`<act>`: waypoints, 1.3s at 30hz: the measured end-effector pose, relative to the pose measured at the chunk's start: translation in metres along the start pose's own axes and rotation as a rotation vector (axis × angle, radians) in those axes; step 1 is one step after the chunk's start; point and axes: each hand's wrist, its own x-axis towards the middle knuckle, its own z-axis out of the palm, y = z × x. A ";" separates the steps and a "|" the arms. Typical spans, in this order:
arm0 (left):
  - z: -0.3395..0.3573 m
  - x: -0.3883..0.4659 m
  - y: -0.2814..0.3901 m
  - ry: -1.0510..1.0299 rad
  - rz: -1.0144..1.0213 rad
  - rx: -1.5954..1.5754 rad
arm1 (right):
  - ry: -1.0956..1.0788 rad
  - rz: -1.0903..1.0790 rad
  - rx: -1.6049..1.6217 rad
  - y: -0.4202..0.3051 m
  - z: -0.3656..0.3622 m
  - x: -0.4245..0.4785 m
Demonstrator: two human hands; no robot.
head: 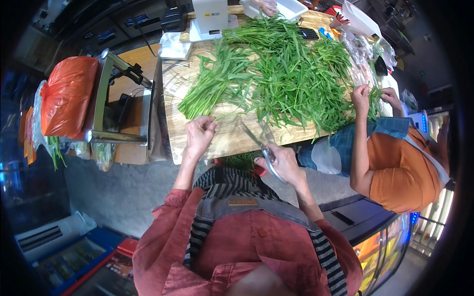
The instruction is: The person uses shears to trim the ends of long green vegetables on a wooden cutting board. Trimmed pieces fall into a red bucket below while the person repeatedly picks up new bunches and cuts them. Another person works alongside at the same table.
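Observation:
My left hand is at the front of the wooden table, thumb and fingertips pinching a thin green stem that trails off to the right. A pair of metal scissors is in my right hand at the table's front edge, the blades pointing up and left over the wood. Just beyond my left hand lies a bundle of leafy water spinach, its cut stem ends facing me. A larger loose heap of the same greens covers the table's middle and right.
At the right, a co-worker's hands hold some greens. Below the table edge, a red container holds green trimmings, partly hidden by my apron. An orange plastic bag sits at left. A white device and a tray stand at the back.

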 end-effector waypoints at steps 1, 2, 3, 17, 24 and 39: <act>0.000 0.000 0.006 0.005 0.023 0.036 | 0.023 0.000 -0.043 0.002 -0.006 0.002; -0.001 -0.001 0.013 0.010 0.046 0.071 | 0.056 0.032 -0.092 0.014 -0.004 0.004; -0.001 -0.002 0.019 0.007 0.069 0.075 | 0.041 0.070 -0.126 0.019 -0.007 0.005; 0.003 -0.051 0.001 -0.526 0.228 0.306 | -0.332 0.235 -0.182 0.045 0.030 -0.051; 0.012 -0.020 -0.029 -0.331 -0.479 -0.566 | -0.103 0.283 0.019 0.047 0.039 -0.054; 0.100 0.020 0.015 -0.617 -0.396 -0.616 | 0.011 0.125 0.074 0.067 0.015 0.019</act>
